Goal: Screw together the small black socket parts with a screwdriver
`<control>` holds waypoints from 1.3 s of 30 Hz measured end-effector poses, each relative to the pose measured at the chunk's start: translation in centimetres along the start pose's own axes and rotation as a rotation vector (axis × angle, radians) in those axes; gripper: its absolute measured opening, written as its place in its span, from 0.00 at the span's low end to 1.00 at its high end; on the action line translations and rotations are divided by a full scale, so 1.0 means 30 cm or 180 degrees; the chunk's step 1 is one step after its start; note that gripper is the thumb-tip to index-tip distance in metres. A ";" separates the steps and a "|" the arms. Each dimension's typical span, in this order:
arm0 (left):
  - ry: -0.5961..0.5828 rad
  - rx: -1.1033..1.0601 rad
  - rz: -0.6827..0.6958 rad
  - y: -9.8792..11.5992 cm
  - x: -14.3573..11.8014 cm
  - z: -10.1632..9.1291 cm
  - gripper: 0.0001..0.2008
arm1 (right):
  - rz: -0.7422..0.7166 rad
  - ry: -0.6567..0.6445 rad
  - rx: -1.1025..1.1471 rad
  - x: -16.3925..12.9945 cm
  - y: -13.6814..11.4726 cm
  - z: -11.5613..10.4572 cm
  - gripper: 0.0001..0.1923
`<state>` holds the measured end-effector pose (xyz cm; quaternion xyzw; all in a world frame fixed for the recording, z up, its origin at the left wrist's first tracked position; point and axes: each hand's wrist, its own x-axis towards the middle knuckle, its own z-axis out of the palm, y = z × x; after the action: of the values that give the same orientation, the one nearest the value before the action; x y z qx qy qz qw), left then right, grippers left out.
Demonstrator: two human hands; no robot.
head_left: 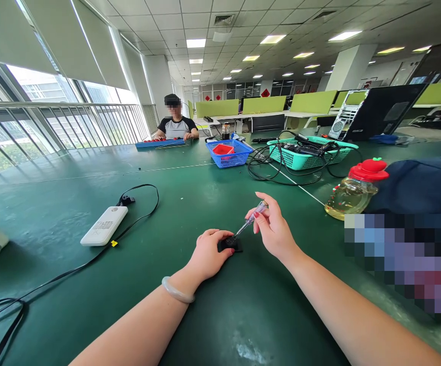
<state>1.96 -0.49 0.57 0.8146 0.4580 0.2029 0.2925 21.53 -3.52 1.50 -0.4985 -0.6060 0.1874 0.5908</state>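
Observation:
On the green table (190,203) my left hand (210,252) pins down a small black part (231,244) between thumb and fingers. My right hand (272,227) holds a small screwdriver (251,218) with a clear handle, slanted down to the left. Its tip touches the top of the black part. A pale bangle sits on my left wrist.
A white power bank (104,225) with a black cable (140,203) lies to the left. A blue basket (229,153) and a teal basket (312,152) of cables stand further back. A red-capped bottle (353,193) lies at right beside dark blue cloth (422,183). Another person (175,122) sits across the table.

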 end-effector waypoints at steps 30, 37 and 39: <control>-0.0078 -0.0018 -0.0052 0.010 0.007 0.002 0.18 | 0.0537 -0.0250 0.0749 0.051 0.065 -0.065 0.30; -0.0070 0.0000 -0.0108 0.018 -0.004 -0.002 0.18 | 0.0634 -0.0108 0.0682 0.044 0.061 -0.058 0.29; -0.0070 0.0006 -0.0096 0.018 -0.002 -0.001 0.18 | 0.0615 -0.0095 0.0666 0.043 0.056 -0.056 0.30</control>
<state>2.23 -0.76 0.94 0.8100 0.4671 0.1891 0.2999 23.94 -2.34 1.20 -0.4873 -0.5411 0.3130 0.6097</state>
